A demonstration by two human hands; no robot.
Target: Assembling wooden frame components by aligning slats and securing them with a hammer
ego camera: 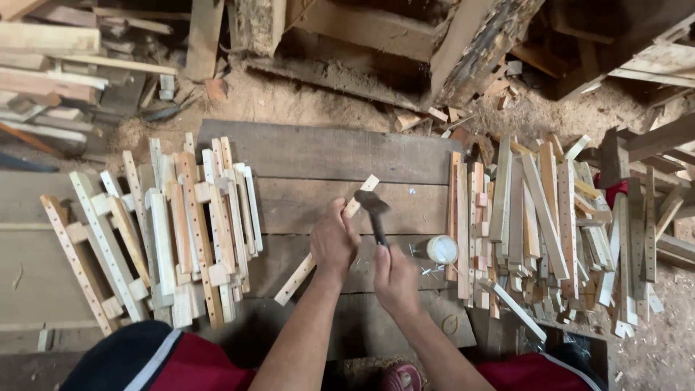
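My left hand (334,240) presses down on a long thin wooden slat (298,276) that lies diagonally on the dark plank worktop (318,152). My right hand (395,277) grips the dark handle of a hammer (374,205), whose black head hovers over the slat's upper end near its far tip. Small nails (428,270) lie scattered on the planks just right of my right hand, beside a small round white container (441,249).
A pile of nailed-together slat frames (156,232) lies to the left. A heap of loose wooden strips (550,217) sits to the right. Timber offcuts, beams and sawdust cover the ground beyond the planks. My knees show at the bottom edge.
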